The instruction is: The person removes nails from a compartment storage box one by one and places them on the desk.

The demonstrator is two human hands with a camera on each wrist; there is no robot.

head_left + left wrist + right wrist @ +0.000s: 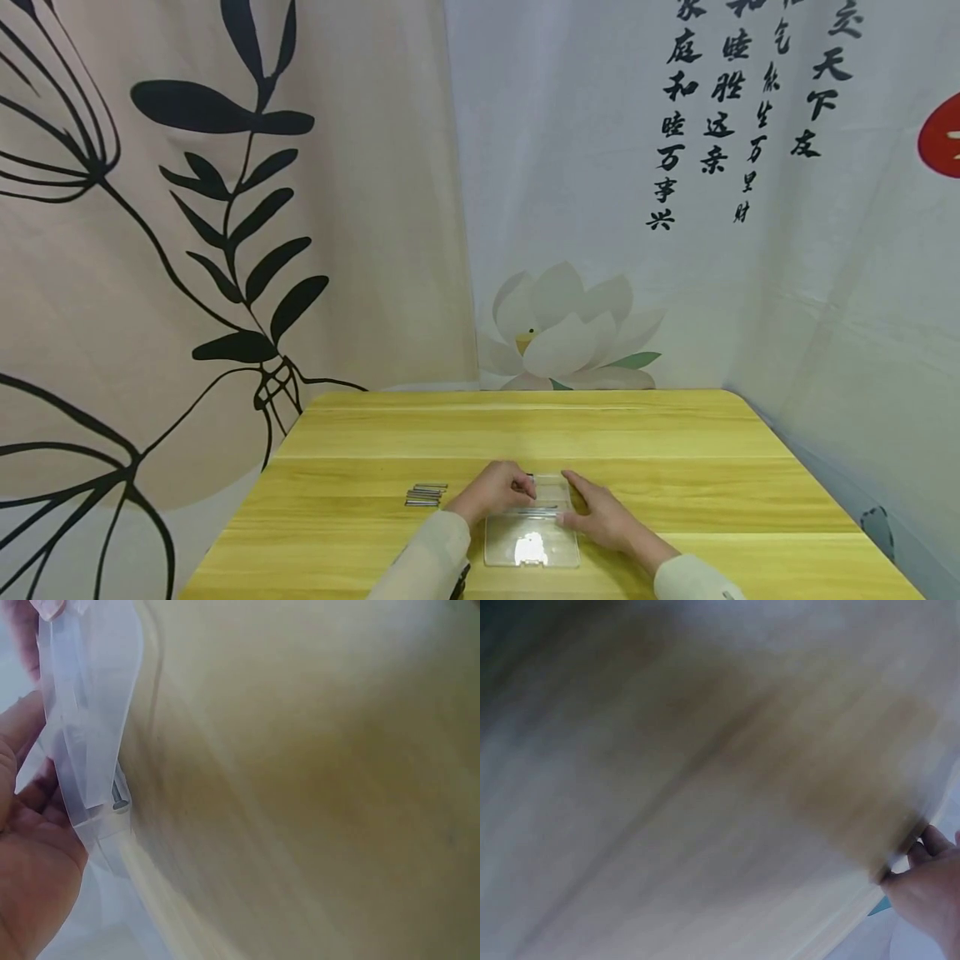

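Observation:
A clear plastic box (555, 492) lies opened flat on the wooden table, its shiny transparent panel (510, 546) on the near side. Thin metal pins (534, 511) lie across its middle. My left hand (497, 489) is at the box's left side with bent fingers; a small dark bit shows by the fingertips, too small to identify. In the left wrist view, its fingers (49, 799) meet the box's edge, and a round-headed metal pin (120, 796) shows inside. With thumb and forefinger, my right hand (603, 517) grips the box's right edge. The right wrist view is blurred.
Several similar metal pins (425, 495) lie in a loose row on the table (360, 533), left of my left hand. Behind the table's far edge hangs a printed curtain (390, 208) with leaves, a lotus and writing.

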